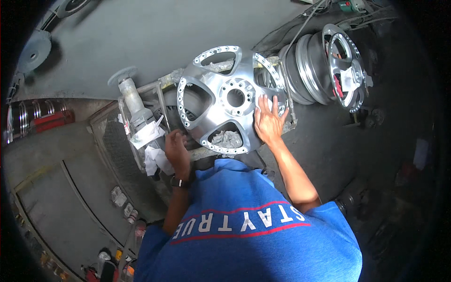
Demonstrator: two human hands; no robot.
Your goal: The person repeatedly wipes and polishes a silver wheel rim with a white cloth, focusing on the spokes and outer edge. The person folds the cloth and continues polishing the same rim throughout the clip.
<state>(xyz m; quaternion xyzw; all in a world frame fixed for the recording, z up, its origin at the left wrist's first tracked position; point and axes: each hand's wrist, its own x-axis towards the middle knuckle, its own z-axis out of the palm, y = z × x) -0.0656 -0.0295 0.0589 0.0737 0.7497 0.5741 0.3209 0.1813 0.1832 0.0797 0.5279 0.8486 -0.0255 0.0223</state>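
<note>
A shiny silver wheel face with large openings and a bolt-holed rim lies on a metal frame in front of me. My right hand rests on its right side, palm down with the fingers spread. Just off the wheel's lower left edge, my left hand has its fingers curled in; whatever they may hold is hidden. A dark watch is on that wrist. Crumpled white material shows through the wheel's near opening. Crumpled white paper lies left of my left hand.
A grey post with a round disc on top rises left of the frame. Other silver wheels and rims stand on the right, with cables behind them. Bottles and small items sit at lower left.
</note>
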